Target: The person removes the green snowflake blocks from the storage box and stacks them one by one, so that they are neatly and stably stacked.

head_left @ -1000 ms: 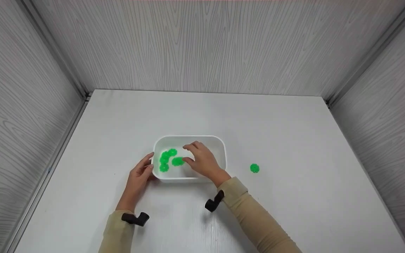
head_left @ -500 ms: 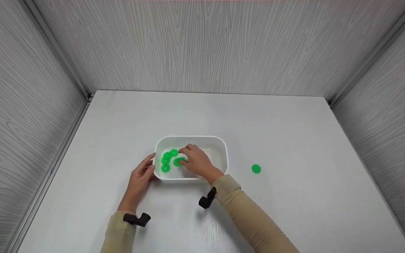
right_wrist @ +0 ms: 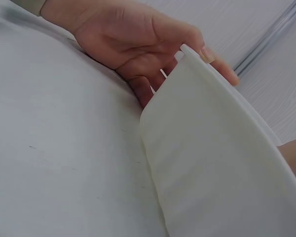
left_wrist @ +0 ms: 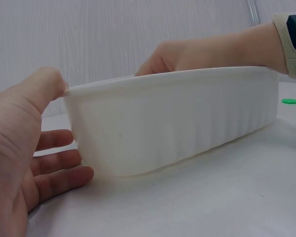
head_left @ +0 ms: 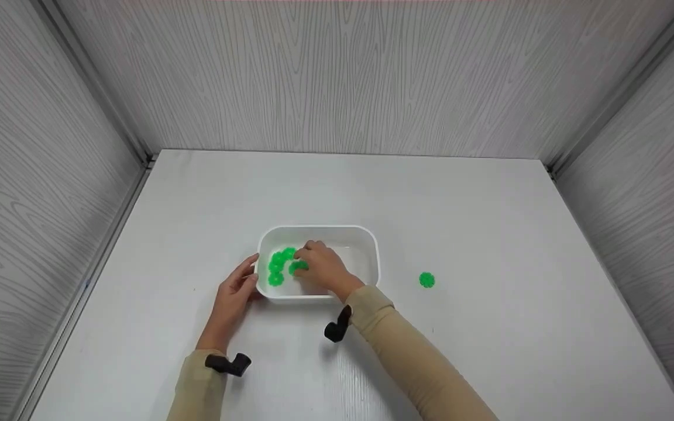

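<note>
A white plastic tub [head_left: 360, 254] stands on the white table. Several green flower-shaped pieces [head_left: 277, 263] lie clustered at its left end. My left hand [head_left: 233, 298] touches the tub's left end from outside; in the left wrist view its thumb meets the rim corner and the other fingers rest along the wall. Reaching inside the tub, my right hand [head_left: 326, 269] pinches a green flower-shaped piece [head_left: 297, 266] between thumb and fingers, close over the tub floor. In the left wrist view the tub wall hides those fingertips.
One more green flower-shaped disc [head_left: 426, 280] lies on the table right of the tub. Pale wood-grain panels [head_left: 337, 76] close in the table at the back and both sides. Each wrist carries a small black camera.
My right hand has moved left inside the tub, and its thumb and fingers have come together at the green piece. The left hand stays at the tub's end.
</note>
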`<state>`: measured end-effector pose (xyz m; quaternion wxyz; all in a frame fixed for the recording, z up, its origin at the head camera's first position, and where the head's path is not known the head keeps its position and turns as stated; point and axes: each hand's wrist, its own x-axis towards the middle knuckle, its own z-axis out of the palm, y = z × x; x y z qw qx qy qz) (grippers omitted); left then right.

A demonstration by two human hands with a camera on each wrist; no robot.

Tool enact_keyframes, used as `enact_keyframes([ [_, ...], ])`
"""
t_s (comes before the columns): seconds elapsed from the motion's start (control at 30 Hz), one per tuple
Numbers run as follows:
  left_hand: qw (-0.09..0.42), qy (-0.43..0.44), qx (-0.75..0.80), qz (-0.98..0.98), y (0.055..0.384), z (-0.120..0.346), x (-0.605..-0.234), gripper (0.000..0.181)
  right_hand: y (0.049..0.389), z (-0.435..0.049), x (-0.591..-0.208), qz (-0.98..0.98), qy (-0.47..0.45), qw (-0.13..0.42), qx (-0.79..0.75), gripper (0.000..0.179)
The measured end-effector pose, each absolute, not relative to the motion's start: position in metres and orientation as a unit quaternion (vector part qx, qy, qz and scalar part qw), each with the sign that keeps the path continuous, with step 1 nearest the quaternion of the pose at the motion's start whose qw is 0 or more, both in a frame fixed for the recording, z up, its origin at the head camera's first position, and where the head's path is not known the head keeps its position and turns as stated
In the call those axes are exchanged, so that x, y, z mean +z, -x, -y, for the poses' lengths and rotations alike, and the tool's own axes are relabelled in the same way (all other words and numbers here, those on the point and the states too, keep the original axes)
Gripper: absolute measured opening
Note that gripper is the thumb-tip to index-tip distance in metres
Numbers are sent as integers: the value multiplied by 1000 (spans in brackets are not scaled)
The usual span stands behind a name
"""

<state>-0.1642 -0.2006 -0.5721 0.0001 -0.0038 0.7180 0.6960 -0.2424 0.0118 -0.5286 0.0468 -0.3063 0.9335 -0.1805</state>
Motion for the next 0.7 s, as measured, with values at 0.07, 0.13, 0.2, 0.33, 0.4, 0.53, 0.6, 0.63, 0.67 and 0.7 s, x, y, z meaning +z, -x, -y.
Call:
enact_keyframes([
  [0.07, 0, 2, 700, -714, 165, 200, -572, 40, 243, -12, -529, -936, 304, 49, -168, 35],
  [0.13, 3, 2, 700, -714, 166, 200, -572, 40, 244, -11, -530, -940, 300, 54, -157, 35],
  [0.2, 9, 4, 700, -714, 166, 200, -571, 41, 244, -11, -530, -942, 293, 66, -148, 36],
  [0.33, 22, 7, 702, -712, 165, 201, -565, 42, 245, -10, -530, -945, 283, 88, -139, 38],
  [0.4, 26, 5, 702, -711, 162, 200, -558, 43, 245, -9, -530, -946, 280, 96, -134, 38],
  [0.53, 26, 3, 699, -714, 158, 200, -552, 44, 246, -8, -531, -946, 285, 98, -122, 35],
  [0.6, 19, 4, 695, -719, 160, 201, -557, 44, 246, -7, -531, -945, 288, 97, -120, 34],
  [0.63, 14, 5, 693, -721, 162, 201, -561, 45, 246, -8, -531, -944, 291, 96, -120, 34],
  [0.67, 9, 4, 690, -724, 163, 201, -564, 45, 247, -8, -531, -944, 289, 99, -122, 34],
  [0.7, 4, 3, 688, -726, 164, 201, -567, 46, 247, -8, -530, -945, 288, 100, -122, 34],
])
